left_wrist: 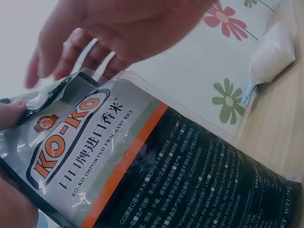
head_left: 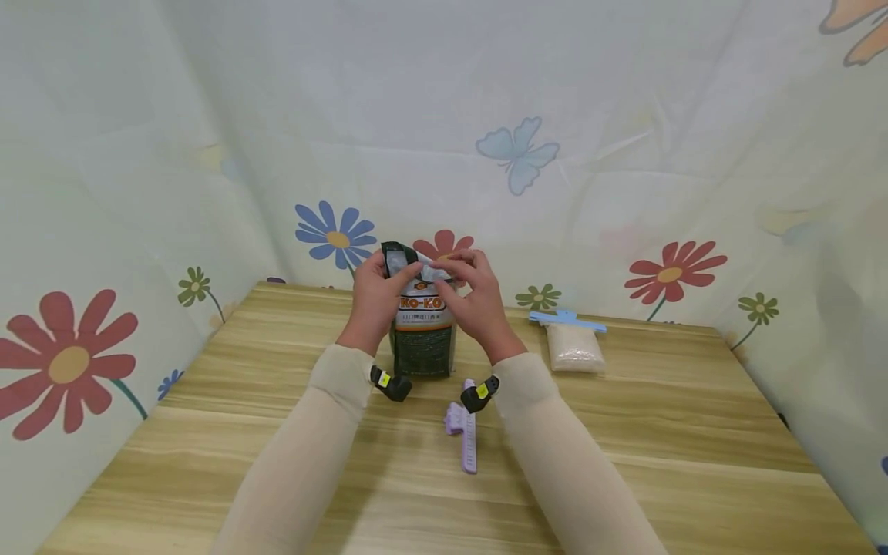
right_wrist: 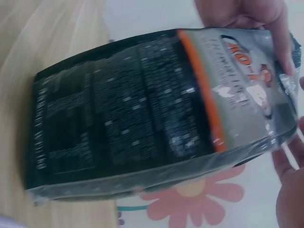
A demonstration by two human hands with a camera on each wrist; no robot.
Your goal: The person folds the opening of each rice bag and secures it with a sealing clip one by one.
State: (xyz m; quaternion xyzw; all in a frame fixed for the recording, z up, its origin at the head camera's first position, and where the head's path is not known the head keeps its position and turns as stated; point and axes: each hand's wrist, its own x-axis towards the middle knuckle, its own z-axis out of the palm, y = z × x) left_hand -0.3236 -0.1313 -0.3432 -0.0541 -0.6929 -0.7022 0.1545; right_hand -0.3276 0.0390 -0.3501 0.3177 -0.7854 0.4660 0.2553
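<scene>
I've got both hands, left hand (head_left: 375, 297) and right hand (head_left: 472, 297), pinching the rice bag (head_left: 421, 339) top, folding it; next needs the purple clip (head_left: 466, 430).

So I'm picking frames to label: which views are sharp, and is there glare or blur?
Head view: evenly lit, sharp, edges bowed by the wide lens. Left wrist view: rice bag print readable, right hand blurred. Right wrist view: soft all over, glare on the bag's film.
</scene>
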